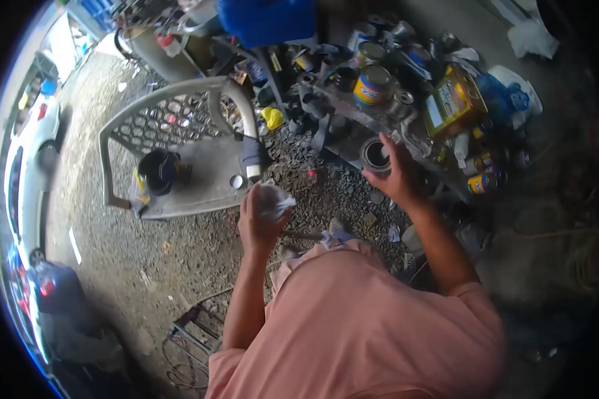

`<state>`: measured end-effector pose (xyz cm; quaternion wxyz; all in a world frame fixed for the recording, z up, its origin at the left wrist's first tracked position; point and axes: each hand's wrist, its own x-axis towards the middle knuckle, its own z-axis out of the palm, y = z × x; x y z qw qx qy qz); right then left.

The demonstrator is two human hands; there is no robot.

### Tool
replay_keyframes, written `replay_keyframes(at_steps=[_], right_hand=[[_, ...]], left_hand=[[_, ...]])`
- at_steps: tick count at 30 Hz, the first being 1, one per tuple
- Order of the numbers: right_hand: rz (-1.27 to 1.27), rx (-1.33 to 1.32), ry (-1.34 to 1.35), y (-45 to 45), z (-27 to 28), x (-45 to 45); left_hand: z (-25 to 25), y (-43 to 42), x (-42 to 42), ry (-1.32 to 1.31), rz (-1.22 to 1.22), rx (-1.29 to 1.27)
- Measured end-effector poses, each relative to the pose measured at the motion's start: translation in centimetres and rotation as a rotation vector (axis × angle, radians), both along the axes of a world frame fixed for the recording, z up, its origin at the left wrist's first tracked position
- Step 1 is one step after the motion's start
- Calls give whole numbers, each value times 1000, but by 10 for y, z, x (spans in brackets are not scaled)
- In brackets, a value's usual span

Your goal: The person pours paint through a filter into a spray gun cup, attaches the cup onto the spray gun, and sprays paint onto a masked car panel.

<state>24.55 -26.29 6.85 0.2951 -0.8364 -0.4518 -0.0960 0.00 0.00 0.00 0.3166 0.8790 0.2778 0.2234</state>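
In my left hand [257, 225] is a whitish, see-through crumpled thing [271, 202], perhaps a plastic cup or bag, with the fingers wrapped round it. Off to the right, my right hand [399, 181] grips a small open can [375, 154] by its side, thumb and fingers around the rim. Its inside looks dark. Just beyond my left hand stands a worn plastic armchair [206, 199] with dark tape on one arm. On its seat are a black bucket [157, 171] and a small round white-topped container [236, 181].
Several paint cans [373, 86] crowd a low surface at the back right, beside a yellow-green rectangular tin [455, 103]. A blue container [267, 20] stands at the top. Gravel [199, 259] covers the ground, with a metal frame [196, 326] lower left. White car [30, 179] at far left.
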Motion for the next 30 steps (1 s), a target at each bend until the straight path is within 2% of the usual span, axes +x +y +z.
replay_keyframes(at_steps=[1, 2, 3, 5, 10, 14, 20, 24, 30], right_hand=[[102, -28, -34, 2, 13, 1], [202, -55, -70, 3, 23, 5], [275, -34, -161, 85, 23, -55], [418, -69, -261, 111, 31, -76], [581, -185, -352, 151, 49, -120], [584, -201, -326, 166, 57, -135], [535, -271, -334, 155, 15, -132], [576, -372, -361, 137, -1, -123], [591, -486, -338, 105, -25, -91]], left_hand=[[21, -23, 16, 61, 32, -42], [25, 2, -1, 20, 7, -61], [30, 28, -18, -20, -19, -79], [26, 30, -24, -101, -53, -66], [37, 36, -62, -159, -86, -131], [44, 41, -86, -207, -44, -79], [49, 47, -125, -173, 48, -70], [42, 40, -129, -86, 49, -77], [41, 15, -117, -89, 84, -76]])
